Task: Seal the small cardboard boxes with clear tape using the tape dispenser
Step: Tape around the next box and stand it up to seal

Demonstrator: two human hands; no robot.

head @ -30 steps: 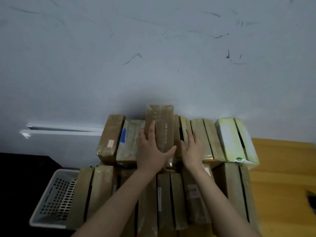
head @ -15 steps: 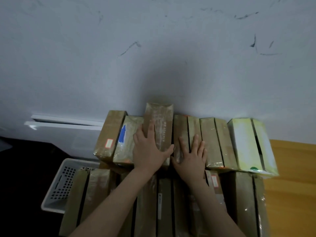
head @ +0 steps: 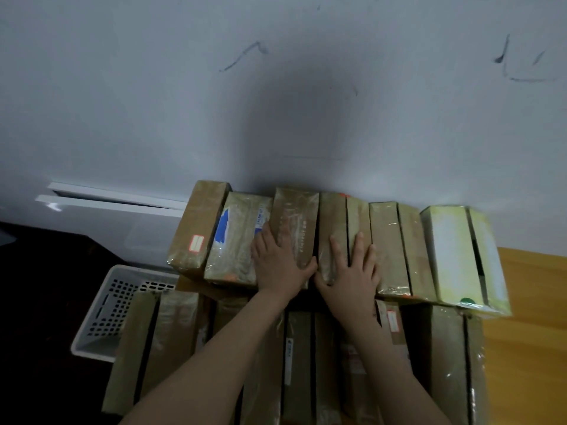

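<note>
Several tape-wrapped brown cardboard boxes stand in two rows against the wall. My left hand (head: 277, 265) lies flat on the near end of a middle box (head: 296, 216) in the back row, thumb along its near edge. That box stands level with its neighbours. My right hand (head: 349, 271) presses with spread, straight fingers on the two boxes (head: 333, 222) just to its right. A box with a blue mark (head: 239, 240) is on the left. No tape dispenser is in view.
A pale yellow-white box (head: 448, 250) ends the back row on the right. The front row of boxes (head: 171, 332) runs under my forearms. A white perforated basket (head: 101, 317) sits low on the left. The wooden table (head: 527, 348) shows at right.
The middle box, which stood higher than the row a second ago, has sunk level with its neighbours under my left hand. My right hand has slid up onto the adjacent boxes.
</note>
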